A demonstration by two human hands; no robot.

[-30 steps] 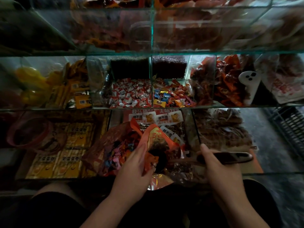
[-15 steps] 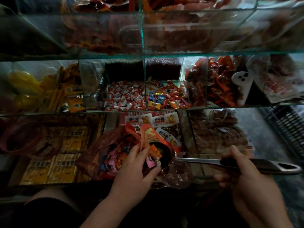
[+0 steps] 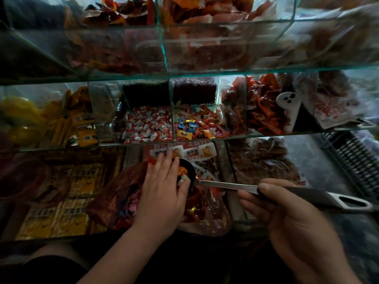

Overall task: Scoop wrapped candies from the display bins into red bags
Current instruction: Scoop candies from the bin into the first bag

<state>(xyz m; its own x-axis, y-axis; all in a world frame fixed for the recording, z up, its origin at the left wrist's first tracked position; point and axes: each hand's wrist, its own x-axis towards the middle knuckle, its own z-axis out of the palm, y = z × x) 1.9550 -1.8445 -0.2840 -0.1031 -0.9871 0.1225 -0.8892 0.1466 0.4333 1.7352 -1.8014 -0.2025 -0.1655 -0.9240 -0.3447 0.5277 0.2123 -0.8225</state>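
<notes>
A red translucent bag (image 3: 123,193) with wrapped candies inside lies in the lower bin in front of me. My left hand (image 3: 164,191) lies over its mouth, fingers straight across the black bowl of a scoop (image 3: 189,171), thumb touching the candies (image 3: 181,173) in it. My right hand (image 3: 287,212) grips the scoop's dark handle (image 3: 307,194), which points right. One shelf up are a bin of red-and-white wrapped candies (image 3: 147,126) and a bin of mixed coloured candies (image 3: 199,126).
Glass shelves and dividers (image 3: 164,48) stand close above and ahead. Yellow packets (image 3: 61,201) fill the lower left bin, brown snack packs (image 3: 264,160) the lower right. A white scoop (image 3: 287,107) stands among red packets. A black crate (image 3: 352,160) sits at right.
My left hand has let go of the bag's edge and moved up over the scoop bowl. The scoop has come up out of the bag with candies in it, its handle swinging right.
</notes>
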